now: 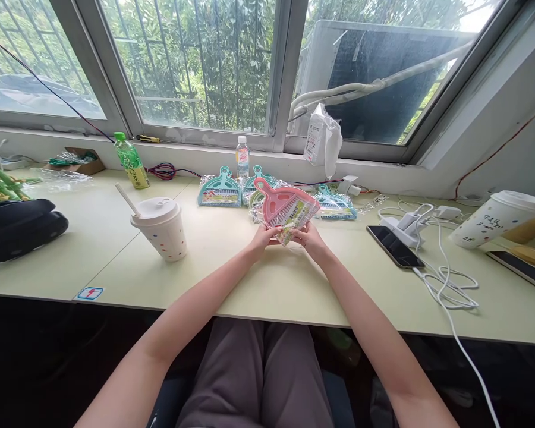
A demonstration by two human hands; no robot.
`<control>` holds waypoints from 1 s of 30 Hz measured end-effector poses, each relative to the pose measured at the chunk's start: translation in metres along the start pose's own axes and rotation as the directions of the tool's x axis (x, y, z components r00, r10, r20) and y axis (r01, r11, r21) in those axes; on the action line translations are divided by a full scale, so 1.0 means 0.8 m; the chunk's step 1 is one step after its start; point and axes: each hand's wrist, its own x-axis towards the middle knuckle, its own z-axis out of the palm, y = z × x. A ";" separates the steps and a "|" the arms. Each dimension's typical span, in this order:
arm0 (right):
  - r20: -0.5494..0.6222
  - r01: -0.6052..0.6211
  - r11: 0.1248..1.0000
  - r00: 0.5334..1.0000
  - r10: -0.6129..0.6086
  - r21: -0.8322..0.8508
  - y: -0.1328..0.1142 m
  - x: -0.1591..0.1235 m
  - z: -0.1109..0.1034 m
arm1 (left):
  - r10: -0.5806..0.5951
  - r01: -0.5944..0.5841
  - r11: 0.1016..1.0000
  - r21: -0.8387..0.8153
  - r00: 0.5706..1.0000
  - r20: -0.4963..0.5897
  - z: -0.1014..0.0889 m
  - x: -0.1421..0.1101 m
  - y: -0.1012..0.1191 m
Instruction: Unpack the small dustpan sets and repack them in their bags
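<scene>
Grey trousers (254, 374) below; I've got left hand (264, 239) and right hand (307, 241) gripping a wrapped pink dustpan set (285, 208), three teal sets (220, 187) unopened on the desk (249, 285).

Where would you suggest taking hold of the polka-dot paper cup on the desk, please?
Probably around the dotted body just below the lid, coming from the right, where the left hand is. The cup stands upright and tapers downward, and the straw leans away to the left.
</scene>
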 end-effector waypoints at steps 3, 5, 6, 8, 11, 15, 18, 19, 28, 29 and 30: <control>0.007 0.011 1.000 1.000 -0.012 0.010 0.000 -0.001 0.002 | 0.013 -0.013 1.000 0.027 1.000 0.005 0.000 -0.001 0.001; -0.012 0.032 0.999 0.999 -0.032 0.013 0.001 -0.001 0.004 | 0.014 -0.014 0.999 0.035 1.000 0.009 0.001 -0.001 0.002; -0.028 0.049 0.999 0.998 -0.049 0.015 0.002 -0.001 0.005 | 0.016 -0.016 0.999 0.038 1.000 0.010 0.001 0.000 0.002; -0.059 0.084 0.996 0.995 -0.082 0.027 0.004 0.000 0.007 | 0.020 -0.020 0.999 0.044 1.000 0.005 0.001 0.001 0.003; -0.069 0.100 0.993 0.993 -0.096 0.062 0.005 0.000 0.008 | 0.028 -0.026 0.998 0.056 0.999 -0.022 0.002 0.003 0.002; -0.052 0.082 0.995 0.996 -0.079 0.059 0.003 0.000 0.006 | 0.020 -0.018 0.998 0.053 0.999 -0.037 0.003 0.005 -0.001; -0.039 0.082 0.995 0.996 -0.080 0.051 0.002 0.001 0.004 | 0.023 -0.021 0.999 0.047 0.999 -0.033 0.003 0.005 -0.003; -0.034 0.081 0.995 0.996 -0.080 0.048 0.002 0.002 0.003 | 0.024 -0.022 0.999 0.046 0.999 -0.035 0.003 0.005 -0.003; -0.067 0.068 0.997 0.996 -0.065 0.041 0.001 0.004 0.001 | 0.054 -0.051 0.994 0.094 0.998 -0.021 0.004 0.003 -0.002; -0.063 0.067 0.997 0.996 -0.064 0.042 0.000 0.004 0.001 | 0.056 -0.053 0.994 0.095 0.998 -0.020 0.004 0.003 -0.001; -0.056 0.063 0.997 0.997 -0.061 0.044 0.000 0.004 0.001 | 0.057 -0.055 0.994 0.094 0.998 -0.018 0.004 0.003 -0.001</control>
